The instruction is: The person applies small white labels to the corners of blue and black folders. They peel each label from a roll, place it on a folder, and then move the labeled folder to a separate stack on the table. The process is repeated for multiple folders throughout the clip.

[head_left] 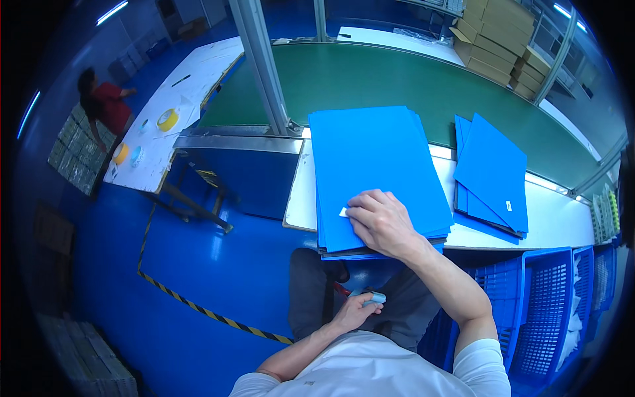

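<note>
A stack of large blue sheets (370,155) lies on the white bench right in front of me, its edges slightly uneven. Over the near part of the top sheet, my right hand (380,221) is closed, with a small white label (343,212) at its fingertips. Whether the label is stuck down cannot be made out. Low in front of my lap, my left hand (354,312) is wrapped round a light-blue roll-like object (376,298). To the right sits a second, fanned pile of blue sheets (493,172); its top sheet bears a small white label near one corner.
A green conveyor belt (370,73) runs behind the bench, with a metal post (259,63) at its left. Blue plastic baskets (546,311) stand lower right. Cardboard boxes (493,36) are stacked far right. A person in red (109,106) is beside the left table (198,73), which holds tape rolls.
</note>
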Motion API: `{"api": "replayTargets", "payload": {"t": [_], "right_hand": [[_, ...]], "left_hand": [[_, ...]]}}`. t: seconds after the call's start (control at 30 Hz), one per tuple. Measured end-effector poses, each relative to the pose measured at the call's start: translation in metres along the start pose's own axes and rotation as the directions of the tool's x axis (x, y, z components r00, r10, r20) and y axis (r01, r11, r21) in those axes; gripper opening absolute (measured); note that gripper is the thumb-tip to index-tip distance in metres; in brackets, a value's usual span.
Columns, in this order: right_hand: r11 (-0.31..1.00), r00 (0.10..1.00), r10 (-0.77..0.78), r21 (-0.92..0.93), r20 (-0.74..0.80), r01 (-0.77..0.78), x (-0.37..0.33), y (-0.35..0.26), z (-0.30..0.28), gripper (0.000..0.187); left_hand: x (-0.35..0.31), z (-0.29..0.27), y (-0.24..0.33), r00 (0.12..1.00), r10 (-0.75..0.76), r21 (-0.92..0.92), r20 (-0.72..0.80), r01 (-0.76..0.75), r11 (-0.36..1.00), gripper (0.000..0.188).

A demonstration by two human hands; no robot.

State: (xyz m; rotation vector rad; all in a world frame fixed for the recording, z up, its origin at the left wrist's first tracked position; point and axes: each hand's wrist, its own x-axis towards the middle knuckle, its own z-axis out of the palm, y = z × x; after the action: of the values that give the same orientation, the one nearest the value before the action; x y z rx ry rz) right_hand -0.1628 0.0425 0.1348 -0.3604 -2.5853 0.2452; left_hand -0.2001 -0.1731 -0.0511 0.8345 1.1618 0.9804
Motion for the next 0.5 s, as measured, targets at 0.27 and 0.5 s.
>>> {"api": "replayTargets", "payload": {"t": [0.27, 0.5], "right_hand": [[0.999, 0.99, -0.036, -0.012, 0.138, 0.039, -0.029, -0.022, -0.018, 0.054], [0.987, 0.988, -0.108, -0.107, 0.109, 0.12, -0.046, -0.025, -0.018, 0.048]], "left_hand": [[0.006, -0.009, 0.005, 1.0, -0.005, 0.023, -0.012, 0.005, 1.0, 0.027], [0.005, -0.001, -0.004, 1.0, -0.023, 0.008, -0.007, 0.023, 1.0, 0.027]]}}
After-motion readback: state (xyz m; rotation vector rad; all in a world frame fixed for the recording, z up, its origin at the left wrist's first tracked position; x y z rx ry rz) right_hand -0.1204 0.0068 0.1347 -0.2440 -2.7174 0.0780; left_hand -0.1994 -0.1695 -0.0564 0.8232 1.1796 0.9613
